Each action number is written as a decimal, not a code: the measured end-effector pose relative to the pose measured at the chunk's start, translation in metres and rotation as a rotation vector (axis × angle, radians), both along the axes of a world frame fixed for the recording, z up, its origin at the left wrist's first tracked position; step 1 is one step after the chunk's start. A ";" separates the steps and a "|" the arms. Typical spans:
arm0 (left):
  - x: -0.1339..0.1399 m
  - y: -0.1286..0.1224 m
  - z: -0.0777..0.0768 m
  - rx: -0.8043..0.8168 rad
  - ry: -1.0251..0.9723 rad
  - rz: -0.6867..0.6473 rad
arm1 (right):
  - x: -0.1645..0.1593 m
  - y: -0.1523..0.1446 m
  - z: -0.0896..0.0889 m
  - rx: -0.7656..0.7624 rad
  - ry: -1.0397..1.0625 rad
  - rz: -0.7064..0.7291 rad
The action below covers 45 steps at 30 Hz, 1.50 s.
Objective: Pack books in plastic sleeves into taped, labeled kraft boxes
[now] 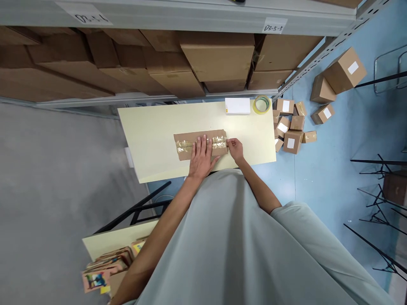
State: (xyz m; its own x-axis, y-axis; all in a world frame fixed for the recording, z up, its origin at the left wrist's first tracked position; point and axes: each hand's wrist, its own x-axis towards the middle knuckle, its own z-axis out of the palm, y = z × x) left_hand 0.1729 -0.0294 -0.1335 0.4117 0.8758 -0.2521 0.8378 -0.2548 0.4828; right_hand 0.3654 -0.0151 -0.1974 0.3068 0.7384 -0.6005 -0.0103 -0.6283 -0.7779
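A flat brown cardboard box (184, 142) lies on the pale yellow table (152, 127), with shiny clear tape (219, 142) running along its length. My left hand (201, 159) rests palm down on the box, fingers stretched out and slightly apart. At the box's right end, my right hand (235, 149) is closed, thumb and fingertips pinching its taped edge. Whether a loose end of tape is also between those fingers is too small to see.
At the table's far side are a white box (238, 106) and a tape roll (261, 104). Behind stands a shelf packed with cartons (222, 59). Several small boxes (292, 142) sit beyond the table's right end. Flattened cardboard (108, 264) is stacked at lower left.
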 end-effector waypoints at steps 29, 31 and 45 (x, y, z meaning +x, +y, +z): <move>-0.053 -0.005 -0.003 0.011 -0.025 0.055 | -0.024 -0.023 0.067 0.439 -0.711 1.074; -0.065 -0.006 -0.003 0.007 -0.029 0.086 | -0.024 -0.023 0.070 0.429 -0.704 1.072; -0.073 0.009 0.021 0.091 -0.366 0.312 | -0.026 -0.026 0.066 0.421 -0.849 1.108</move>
